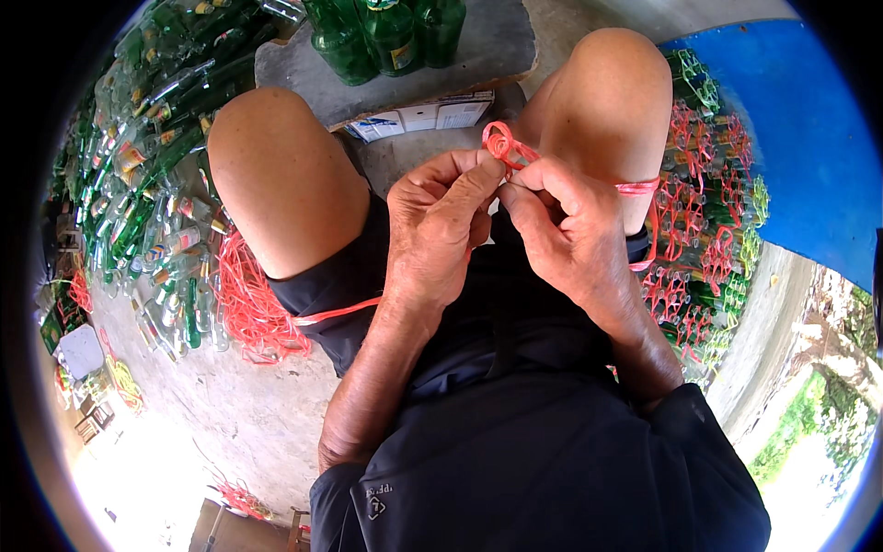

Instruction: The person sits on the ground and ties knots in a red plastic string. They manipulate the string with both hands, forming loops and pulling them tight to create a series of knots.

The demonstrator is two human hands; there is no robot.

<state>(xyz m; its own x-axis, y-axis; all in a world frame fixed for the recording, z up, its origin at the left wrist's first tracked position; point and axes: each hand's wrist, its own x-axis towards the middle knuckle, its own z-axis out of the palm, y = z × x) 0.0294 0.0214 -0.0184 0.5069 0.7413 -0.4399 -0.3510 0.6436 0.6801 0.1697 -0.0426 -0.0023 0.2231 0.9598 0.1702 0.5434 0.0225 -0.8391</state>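
"So, where is the red strip (501, 143) being worked?"

"Above the lap, between the knees. The left hand (434, 216) and the right hand (572, 225) meet there, thumbs and forefingers pinched on it, and a small curled loop stands up past the fingertips."

"Which step would you call that?"

"I'd judge it a knot or loop being formed. The crossing itself is hidden by the fingers, so I can't tell how far along it is."

"And the next move?"

"It seems to call for one pinch keeping the crossing still while the other draws the strip snug, without crushing the loop."

"What is the stuff like?"

"Flat, thin and slightly glossy, probably plastic ribbon. It creases and curls easily. One length lies across the dark shorts (359, 253) on the left, and another crosses by the right knee (625, 78); whether they are one strand I can't say."

"And round about?"

"A springy red tangle (253, 304) on the rough, pale floor (221, 405), beside a heap of smooth loose bottles (152, 207), mostly green. More green bottles (393, 41) stand upright on the grey, rough-edged counter (303, 83). At the right, netted bottles (690, 189) sit in red and yellow-green strips near a flat blue board (814, 120)."
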